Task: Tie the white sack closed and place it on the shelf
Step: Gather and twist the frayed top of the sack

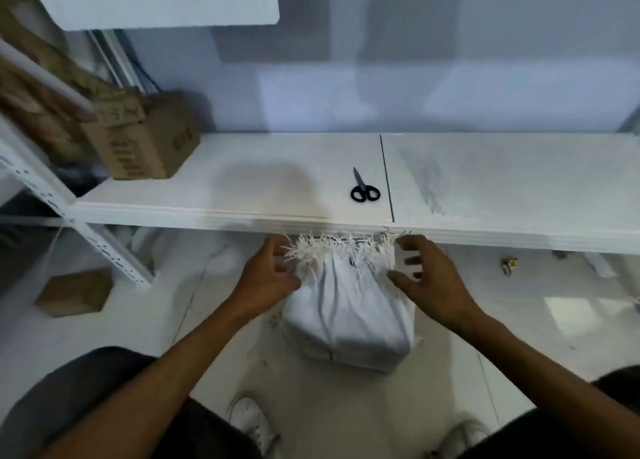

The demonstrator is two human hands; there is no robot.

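The white shelf runs beyond the fingertips; a cardboard box on its left end carries dark printing too blurred to read. Below the shelf edge, on the floor, stands the white sack, plump and creased, its frayed top fringe bunched between the fingers. The left hand and right hand flank that fringe, fingers spread and loose, gripping nothing. Black scissors lie just beyond the right fingers.
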